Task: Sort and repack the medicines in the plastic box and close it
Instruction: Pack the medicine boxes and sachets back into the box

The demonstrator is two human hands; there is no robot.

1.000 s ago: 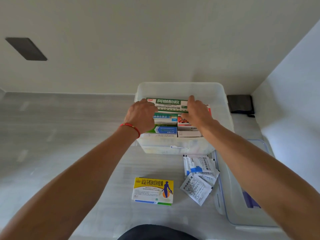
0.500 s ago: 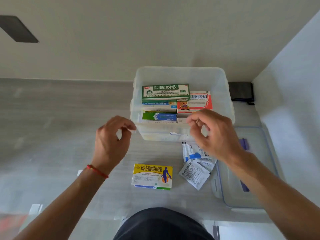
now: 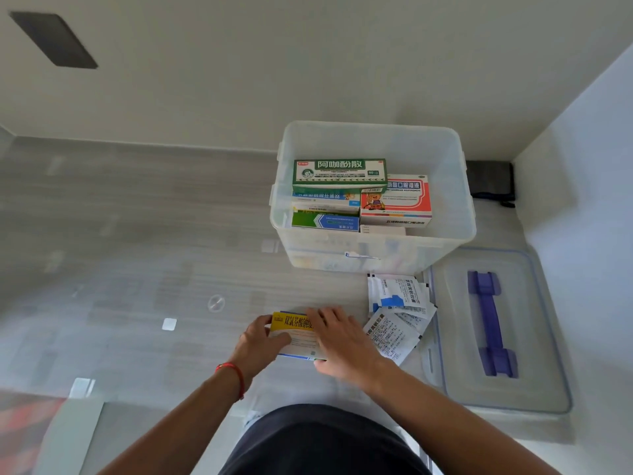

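Note:
The clear plastic box (image 3: 445,214) stands open on the grey floor, holding a green carton (image 3: 339,173), a red-and-white carton (image 3: 400,200) and several other cartons below them. In front of it lies a yellow-and-white medicine carton (image 3: 294,332). My left hand (image 3: 258,344) grips its left end, thumb on top. My right hand (image 3: 342,341) lies over its right half, fingers on top and thumb at the near edge. White sachets (image 3: 397,313) lie just right of my hands. The box's lid (image 3: 507,389) with a purple handle lies flat at the right.
A white wall runs behind the box and another closes the right side. A dark object (image 3: 489,181) sits in the back corner. My dark-clothed knee (image 3: 318,440) is at the bottom centre. Small white scraps (image 3: 169,323) lie on the floor at left.
Both hands left the cartons in the box, drew back toward me and came down onto the yellow carton on the floor.

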